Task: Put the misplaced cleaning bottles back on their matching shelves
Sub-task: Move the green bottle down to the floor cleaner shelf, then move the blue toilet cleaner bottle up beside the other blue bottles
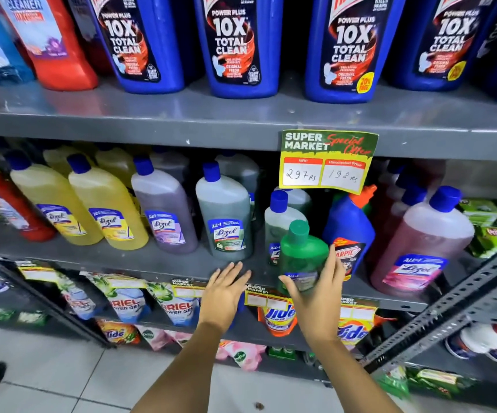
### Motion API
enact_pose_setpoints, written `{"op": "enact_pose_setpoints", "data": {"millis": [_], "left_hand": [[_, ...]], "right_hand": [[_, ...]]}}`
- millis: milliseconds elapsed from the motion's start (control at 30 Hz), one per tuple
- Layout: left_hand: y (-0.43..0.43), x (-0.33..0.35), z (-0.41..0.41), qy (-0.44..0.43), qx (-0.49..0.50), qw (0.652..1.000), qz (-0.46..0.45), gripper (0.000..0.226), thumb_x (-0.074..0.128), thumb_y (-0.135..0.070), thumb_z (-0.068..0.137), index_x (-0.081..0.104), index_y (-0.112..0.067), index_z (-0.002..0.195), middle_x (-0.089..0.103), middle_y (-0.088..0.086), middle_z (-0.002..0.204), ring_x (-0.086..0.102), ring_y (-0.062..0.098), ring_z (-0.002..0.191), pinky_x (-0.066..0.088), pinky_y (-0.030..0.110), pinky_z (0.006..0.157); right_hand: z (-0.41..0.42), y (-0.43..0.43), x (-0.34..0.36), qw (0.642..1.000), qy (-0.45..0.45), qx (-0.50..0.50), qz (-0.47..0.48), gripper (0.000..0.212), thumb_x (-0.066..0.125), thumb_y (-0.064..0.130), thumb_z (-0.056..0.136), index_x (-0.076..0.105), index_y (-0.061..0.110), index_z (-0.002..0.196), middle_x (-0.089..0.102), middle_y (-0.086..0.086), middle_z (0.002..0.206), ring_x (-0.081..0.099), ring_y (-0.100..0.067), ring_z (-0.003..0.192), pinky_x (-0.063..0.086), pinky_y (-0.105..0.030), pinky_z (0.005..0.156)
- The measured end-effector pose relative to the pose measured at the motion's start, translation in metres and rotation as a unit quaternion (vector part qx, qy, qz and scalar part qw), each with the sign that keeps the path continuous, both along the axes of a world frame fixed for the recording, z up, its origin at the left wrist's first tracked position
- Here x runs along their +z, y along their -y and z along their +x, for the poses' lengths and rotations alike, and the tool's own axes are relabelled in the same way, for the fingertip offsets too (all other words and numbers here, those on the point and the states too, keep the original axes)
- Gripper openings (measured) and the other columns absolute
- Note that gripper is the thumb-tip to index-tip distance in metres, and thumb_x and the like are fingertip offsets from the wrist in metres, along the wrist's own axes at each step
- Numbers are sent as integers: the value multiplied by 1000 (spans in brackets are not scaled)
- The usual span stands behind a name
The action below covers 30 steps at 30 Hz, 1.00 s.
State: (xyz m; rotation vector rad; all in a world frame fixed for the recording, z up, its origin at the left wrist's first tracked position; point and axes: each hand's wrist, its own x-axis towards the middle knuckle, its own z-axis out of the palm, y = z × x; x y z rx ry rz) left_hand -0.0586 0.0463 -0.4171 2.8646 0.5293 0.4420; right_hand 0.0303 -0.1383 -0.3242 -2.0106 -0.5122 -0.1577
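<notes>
head view: middle shelf (158, 260), front edge
right hand (315, 296): clamped on green bottle (302, 257)
left hand (225, 290): fingers apart, empty

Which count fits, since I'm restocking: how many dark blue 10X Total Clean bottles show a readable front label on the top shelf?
4: far left, centre-left, centre-right, right. A fifth may sit at the right frame edge, too cropped to tell.

Bright, even indoor light from above. Soft glare streaks the grey shelf (241, 114) above both hands. Deep shadow fills the recess behind the bottles there. The green bottle (302, 257) at the right hand (315, 296) is motion-blurred. Wide-angle distortion bends the edges; pouches below the hands look soft.
</notes>
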Motion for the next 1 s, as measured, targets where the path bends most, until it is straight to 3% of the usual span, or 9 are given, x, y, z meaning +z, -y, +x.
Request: {"op": "enact_pose_setpoints", "data": {"millis": [100, 167, 300, 400, 600, 733, 867, 933, 1000], "left_hand": [[-1, -2, -1, 17, -8, 1000, 5, 48, 67, -4, 80, 63, -20, 125, 58, 6, 134, 53, 26, 124, 28, 40, 106], [-2, -3, -2, 17, -8, 1000, 5, 47, 60, -6, 82, 62, -20, 126, 58, 6, 135, 53, 27, 124, 26, 39, 106], [-2, -6, -1, 21, -6, 1000, 5, 45, 57, -8, 85, 61, -21, 128, 57, 6, 136, 50, 26, 127, 23, 38, 108], [-1, -5, -2, 31, 0, 1000, 0, 39, 43, -18, 93, 62, -21, 127, 58, 5, 135, 51, 26, 126, 24, 39, 107], [-2, -4, -2, 25, -1, 1000, 4, 42, 38, -24, 93, 63, -21, 127, 58, 6, 134, 51, 26, 126, 25, 38, 107], [-2, -4, -3, 23, 0, 1000, 5, 42, 38, -24, 94, 63, -21, 127, 57, 6, 135, 51, 26, 126, 25, 39, 108], [0, -1, -3, 20, 3, 1000, -2, 43, 33, -29, 96, 63, -20, 127, 57, 5, 136, 50, 25, 127, 24, 39, 108], [2, 0, -3, 19, 2, 1000, -7, 44, 32, -30, 98, 61, -21, 128, 56, 5, 137, 49, 25, 128, 22, 39, 109], [2, 0, -4, 18, 4, 1000, -7, 44, 31, -31, 98, 60, -21, 130, 55, 4, 138, 48, 24, 129, 21, 39, 110]], "right_hand": [[3, -4, -1, 1000, 1, -6, -5, 105, 80, 42, 75, 16, 17, 155, 38, -11, 148, 36, -23, 136, 36, -28, 104], [6, -7, -2, 1000, 5, -8, 0, 104, 80, 41, 76, 16, 20, 155, 39, -9, 148, 39, -25, 135, 41, -32, 100], [5, -9, -7, 1000, 22, -16, 9, 101, 80, 39, 77, 18, 20, 154, 37, -14, 147, 39, -28, 135, 42, -34, 102], [3, -7, -12, 998, 44, -41, -3, 102, 82, 42, 73, 22, 17, 152, 38, -20, 141, 37, -29, 130, 39, -33, 102], [3, -3, -19, 998, 41, -29, -23, 109, 84, 46, 69, 20, 16, 153, 41, -17, 136, 43, -30, 125, 44, -39, 101], [4, 10, -14, 997, 50, -32, 52, 97, 78, 53, 75, 25, 18, 149, 41, -12, 133, 44, -32, 124, 44, -49, 104], [37, 34, 9, 980, 111, -113, 123, 83, 70, 43, 80, 32, 6, 145, 41, -22, 132, 43, -40, 121, 40, -58, 99], [56, 42, 28, 978, 142, -106, 108, 81, 69, 40, 79, 35, 4, 143, 38, -25, 134, 41, -41, 125, 37, -56, 106], [69, 47, 50, 981, 167, -77, 65, 76, 67, 40, 80, 40, 2, 140, 40, -24, 136, 39, -35, 129, 32, -43, 115]]}}
